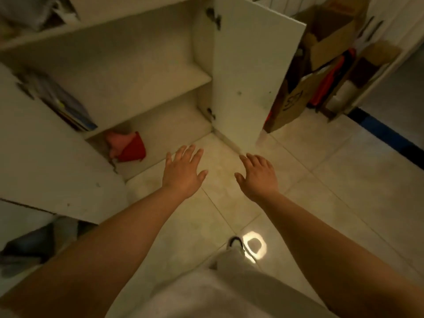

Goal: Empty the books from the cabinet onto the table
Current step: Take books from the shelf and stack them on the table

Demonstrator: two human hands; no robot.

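Both arms stretched forward over the tiled floor (321, 180), palms down. Left hand (182, 171) just below centre, fingers straight and spread, holding nothing, tips aimed at 12 o'clock toward the foot of the cabinet (137, 72). Right hand (258, 174) beside it at 3 o'clock, apart from it, fingers likewise loose and spread, empty, just short of the lower edge of the open door (247, 72).

Cabinet at 11 o'clock from the hands, both doors swung wide. Books (66, 104) at 10 o'clock, a leaning stack on the upper shelf's left end, partly hidden behind the left door (46, 161); blurred, count not clear. Red cloth (129, 146) on the bottom shelf, at 10 o'clock from the left hand, close to it but not touching. Rest of both shelves bare.

Cardboard boxes (321, 56) at 2 o'clock, behind the right door. Bright lamp reflection (254, 245) on the tiles at 6 o'clock, beside a shoe tip (234, 241). Pale trousers (218, 290) along the bottom edge.
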